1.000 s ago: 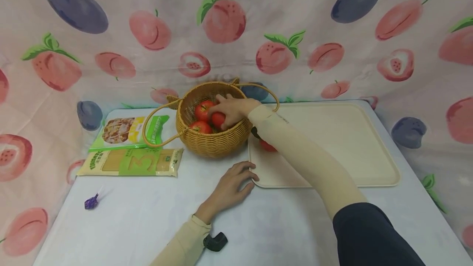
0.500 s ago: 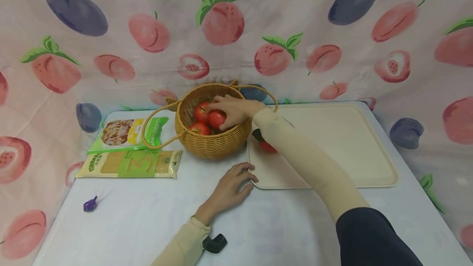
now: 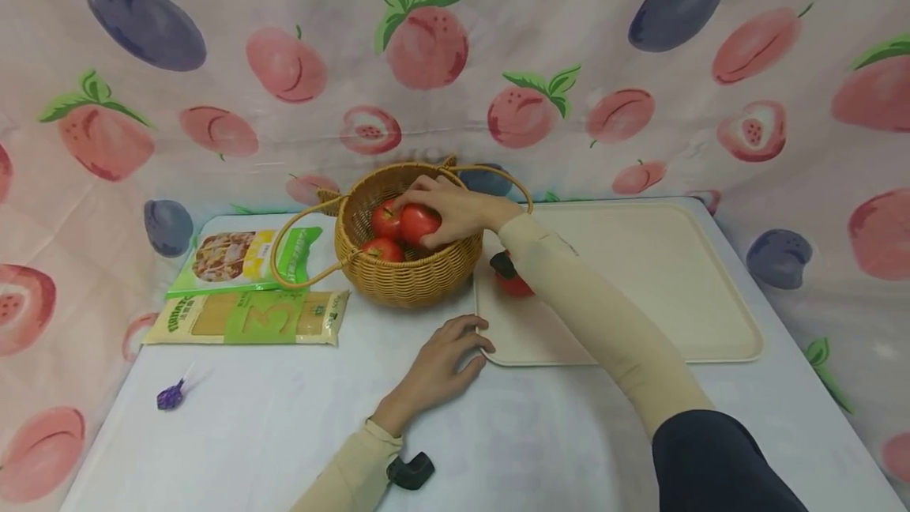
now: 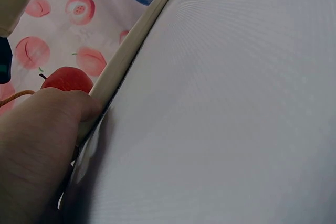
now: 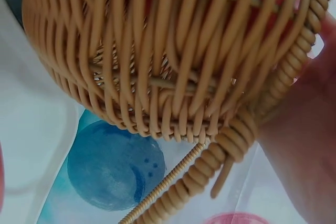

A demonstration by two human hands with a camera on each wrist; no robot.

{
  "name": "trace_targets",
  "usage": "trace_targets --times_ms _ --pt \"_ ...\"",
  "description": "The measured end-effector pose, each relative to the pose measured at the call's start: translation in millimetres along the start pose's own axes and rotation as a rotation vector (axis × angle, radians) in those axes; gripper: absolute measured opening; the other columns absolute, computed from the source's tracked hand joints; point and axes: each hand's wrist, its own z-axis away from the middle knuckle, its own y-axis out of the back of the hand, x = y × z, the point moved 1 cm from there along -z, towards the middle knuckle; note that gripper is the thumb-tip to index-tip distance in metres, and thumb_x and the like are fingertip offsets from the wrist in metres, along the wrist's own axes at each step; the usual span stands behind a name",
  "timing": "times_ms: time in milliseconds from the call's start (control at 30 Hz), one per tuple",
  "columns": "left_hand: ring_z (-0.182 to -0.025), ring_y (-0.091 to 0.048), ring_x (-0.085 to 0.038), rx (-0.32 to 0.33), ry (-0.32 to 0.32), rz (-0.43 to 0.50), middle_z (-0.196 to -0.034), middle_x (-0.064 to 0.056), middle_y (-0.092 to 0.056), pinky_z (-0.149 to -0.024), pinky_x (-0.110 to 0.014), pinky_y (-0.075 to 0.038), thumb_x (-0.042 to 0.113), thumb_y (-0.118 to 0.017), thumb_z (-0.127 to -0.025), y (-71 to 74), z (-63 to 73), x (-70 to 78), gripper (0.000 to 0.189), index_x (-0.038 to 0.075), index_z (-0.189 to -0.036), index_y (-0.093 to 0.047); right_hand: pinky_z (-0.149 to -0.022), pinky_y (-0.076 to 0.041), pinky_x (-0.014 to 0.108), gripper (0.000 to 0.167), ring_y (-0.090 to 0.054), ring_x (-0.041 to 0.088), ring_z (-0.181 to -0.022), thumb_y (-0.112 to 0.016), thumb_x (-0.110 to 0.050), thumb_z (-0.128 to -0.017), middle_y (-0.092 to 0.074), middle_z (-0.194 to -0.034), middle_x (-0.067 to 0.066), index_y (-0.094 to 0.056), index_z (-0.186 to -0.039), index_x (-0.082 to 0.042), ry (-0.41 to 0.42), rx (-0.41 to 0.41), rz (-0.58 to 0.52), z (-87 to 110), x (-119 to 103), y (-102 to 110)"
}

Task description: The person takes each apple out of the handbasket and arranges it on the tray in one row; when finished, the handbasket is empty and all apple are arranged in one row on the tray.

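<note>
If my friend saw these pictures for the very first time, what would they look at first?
Probably the right hand gripping a red apple at the mouth of the wicker basket, with two more apples inside. Next might come the big peaches and plums printed on the cloth behind the table. Then the little purple lollipop, lying on the table's left side in front of the noodle packet.

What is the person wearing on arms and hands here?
The left hand and right hand are bare. Beige sleeves cover both forearms, with a dark navy sleeve higher on the right arm; a black device shows at each wrist.
</note>
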Motion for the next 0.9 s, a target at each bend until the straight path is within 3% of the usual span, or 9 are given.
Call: trace_targets --times_ms 300,900 --pt "-0.129 -0.042 -0.012 0.006 0.006 0.008 -0.132 0.004 -0.051 -0.104 -0.039 -0.039 0.022 -0.061 -0.09 -0.1 0.5 0.2 0.014 0.027 -0.103 -0.065 -0.097 -0.042 0.044 0.052 -0.035 0.019 -0.122 -0.062 -0.038 -0.081 -0.034 -0.137 -0.005 -0.045 -0.13 -0.045 -0.001 0.072 -0.011 9.6 5 1" --pt "-0.128 -0.043 -0.013 0.024 -0.01 0.024 -0.131 0.003 -0.052 -0.103 -0.04 -0.04 0.021 -0.063 -0.089 0.5 0.0 0.8 0.014 0.025 -0.102 -0.065 -0.098 -0.042 0.046 0.052 -0.035 0.021 -0.125 -0.062 -0.045 -0.084 -0.034 -0.14 -0.002 -0.046 -0.133 -0.038 0.043 0.165 -0.027 34.3 -7 15"
